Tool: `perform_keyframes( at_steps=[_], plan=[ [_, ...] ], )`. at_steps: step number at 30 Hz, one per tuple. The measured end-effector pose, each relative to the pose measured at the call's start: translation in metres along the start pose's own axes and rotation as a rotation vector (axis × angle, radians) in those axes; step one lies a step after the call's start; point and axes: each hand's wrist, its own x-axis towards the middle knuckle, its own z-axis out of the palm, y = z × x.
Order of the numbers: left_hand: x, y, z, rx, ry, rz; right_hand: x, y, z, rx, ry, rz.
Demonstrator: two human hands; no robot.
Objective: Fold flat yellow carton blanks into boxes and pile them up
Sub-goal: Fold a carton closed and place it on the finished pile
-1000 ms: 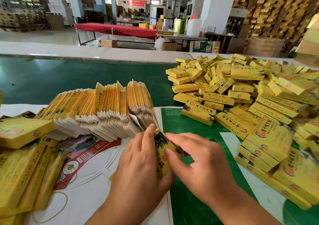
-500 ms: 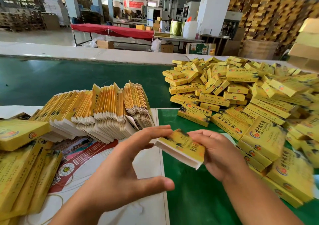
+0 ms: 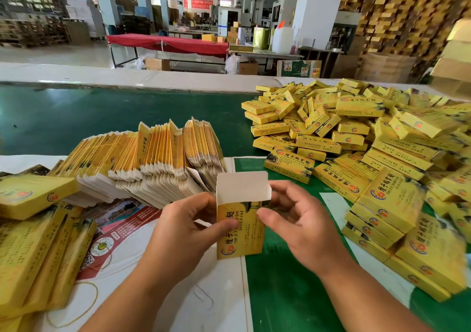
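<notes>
While it stands upright in the air just above the near edge of the worktable, the yellow printed cardboard carton (image 3: pixel 239 229) is held between both hands, its white top flap (image 3: pixel 242 187) open and pointing up. The left hand (image 3: pixel 183 232) grips the carton's left side, thumb curled across the printed front face and fingers behind. The right hand (image 3: pixel 303 224) pinches the right edge, its thumb pressing on the front near the top while the fingers curl loosely behind the flap.

Just beyond the carton, to the left and farther away, a long fanned row of flat yellow-and-white carton blanks (image 3: pixel 153 163) leans on edge. At the near left lie stacks of flat yellow cartons (image 3: pixel 38 242), resting on a white sheet with a red printed leaflet (image 3: pixel 119 229) and a thin yellow rubber band (image 3: pixel 74 306) lying on it. To the right, from near to far, a big loose heap of folded yellow boxes (image 3: pixel 356 148) covers the green tabletop (image 3: pixel 288 288). A dark green conveyor belt (image 3: pixel 102 117) runs across the far side of the table. Beyond it stands a table with a red cover (image 3: pixel 168 42), and tall stacks of brown cardboard (image 3: pixel 397 18) rise at the far right.
</notes>
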Motion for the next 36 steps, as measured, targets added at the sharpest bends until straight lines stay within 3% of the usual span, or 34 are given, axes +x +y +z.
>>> perform_keyframes(
  at_steps=[5,10,19,26,32,36],
  plan=[
    [-0.002,-0.004,0.009,0.024,0.08,0.053,0.002,0.0,0.001,-0.049,-0.028,-0.003],
    [-0.004,-0.003,0.009,-0.172,0.243,0.191,0.002,-0.001,0.001,-0.049,-0.022,-0.032],
    [-0.003,-0.008,0.008,-0.026,0.137,0.277,-0.001,-0.001,0.01,-0.137,0.092,-0.168],
    [-0.002,-0.003,0.006,-0.01,0.166,0.272,0.0,0.001,0.007,-0.361,0.064,-0.284],
    [-0.001,0.001,0.007,0.085,0.18,0.337,0.005,-0.003,0.005,-0.398,0.045,-0.356],
    [-0.001,-0.001,0.009,0.03,0.198,0.305,0.004,-0.007,0.007,-0.359,0.1,-0.377]
  ],
)
